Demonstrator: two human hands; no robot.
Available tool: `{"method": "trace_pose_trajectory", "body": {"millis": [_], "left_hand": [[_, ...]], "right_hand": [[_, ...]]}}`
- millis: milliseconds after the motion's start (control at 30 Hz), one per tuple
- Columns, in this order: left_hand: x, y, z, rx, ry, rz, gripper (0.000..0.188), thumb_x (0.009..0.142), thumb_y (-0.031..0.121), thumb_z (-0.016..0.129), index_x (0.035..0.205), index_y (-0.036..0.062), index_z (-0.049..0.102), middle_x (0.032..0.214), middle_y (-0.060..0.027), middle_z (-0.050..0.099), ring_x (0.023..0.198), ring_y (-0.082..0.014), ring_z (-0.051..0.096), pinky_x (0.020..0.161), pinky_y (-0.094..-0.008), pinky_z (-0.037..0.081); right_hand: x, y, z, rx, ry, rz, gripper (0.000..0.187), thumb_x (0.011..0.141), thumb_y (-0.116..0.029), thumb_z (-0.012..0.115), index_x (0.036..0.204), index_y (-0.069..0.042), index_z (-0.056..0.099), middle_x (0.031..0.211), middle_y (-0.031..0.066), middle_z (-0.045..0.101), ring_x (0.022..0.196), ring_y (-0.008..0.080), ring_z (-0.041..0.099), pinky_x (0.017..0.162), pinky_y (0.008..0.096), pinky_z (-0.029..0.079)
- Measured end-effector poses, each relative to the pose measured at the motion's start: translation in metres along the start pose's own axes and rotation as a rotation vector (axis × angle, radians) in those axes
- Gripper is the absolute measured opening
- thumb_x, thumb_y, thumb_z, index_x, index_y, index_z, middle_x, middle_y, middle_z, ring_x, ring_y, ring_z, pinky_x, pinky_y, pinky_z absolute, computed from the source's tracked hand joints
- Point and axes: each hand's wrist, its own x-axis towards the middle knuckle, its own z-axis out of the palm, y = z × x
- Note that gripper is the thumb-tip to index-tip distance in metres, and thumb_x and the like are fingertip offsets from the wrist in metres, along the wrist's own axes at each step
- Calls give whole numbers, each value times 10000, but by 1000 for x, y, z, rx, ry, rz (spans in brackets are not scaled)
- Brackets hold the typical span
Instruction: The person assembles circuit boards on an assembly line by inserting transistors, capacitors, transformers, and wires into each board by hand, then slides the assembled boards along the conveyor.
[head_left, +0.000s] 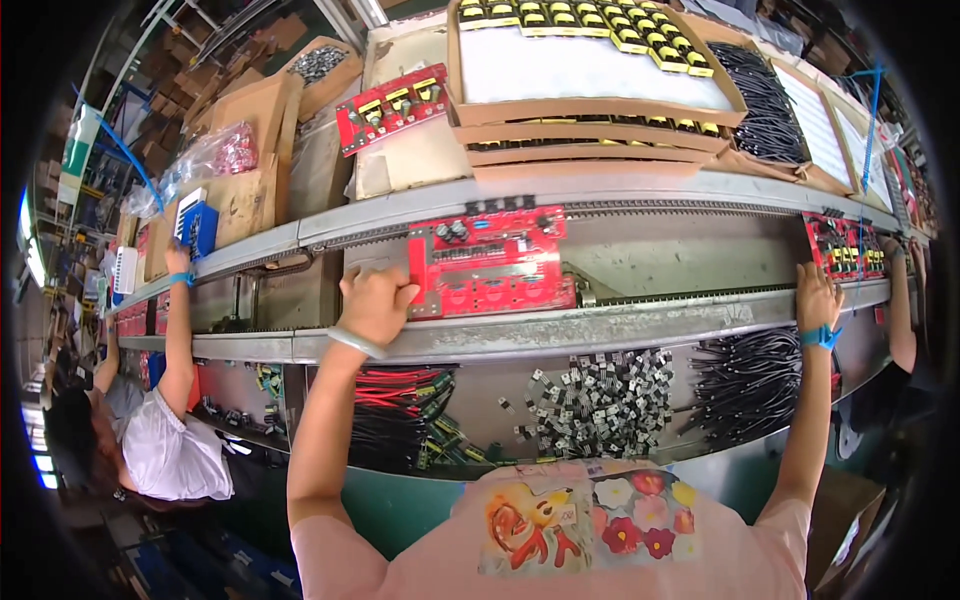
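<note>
Closest to the person, below the conveyor rail, lies a bin strip: a bundle of red and black wires (400, 400), a loose heap of small black-and-silver components (600, 400), and a sheaf of black cables (745, 380). None of these is being touched.

Above them, the left hand (375, 305) rests on the left edge of a red circuit board (495, 265) that sits in the conveyor track (680, 262). The fingers curl over the board's edge; whether they pinch it or only press against it cannot be told. Far out to the side, the right hand (815, 295) lies flat with fingers spread just beside a second red circuit board (845, 248), touching its near corner at most.

With both arms stretched wide, control looks weak: a push on one edge could skew the nearer board in the track or jam it against the rail, and parts standing on it could be knocked.

Farther off, trays of yellow transformers (600, 25) and another red board (392, 105) sit on the shelf; a co-worker's arm (178, 330) reaches up at the left.
</note>
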Motion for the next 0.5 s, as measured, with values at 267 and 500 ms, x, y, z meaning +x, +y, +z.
{"method": "trace_pose_trajectory", "body": {"millis": [267,500], "left_hand": [[6,84,44,68,246,350,74,868,45,682,935,21,701,980,-142,675,888,-370,646,1047,-533,373],[-87,97,2,-222,16,331,192,816,54,696,1002,22,658,1076,-143,622,986,-323,638,840,-419,539]], "right_hand": [[-6,-3,-4,9,180,-77,233,1023,-345,534,1088,-138,620,1047,78,708,1022,287,673,935,467,484],[-101,-79,-157,965,-155,-315,501,761,-25,791,1214,44,590,1103,241,637,1002,433,637,849,446,515]]}}
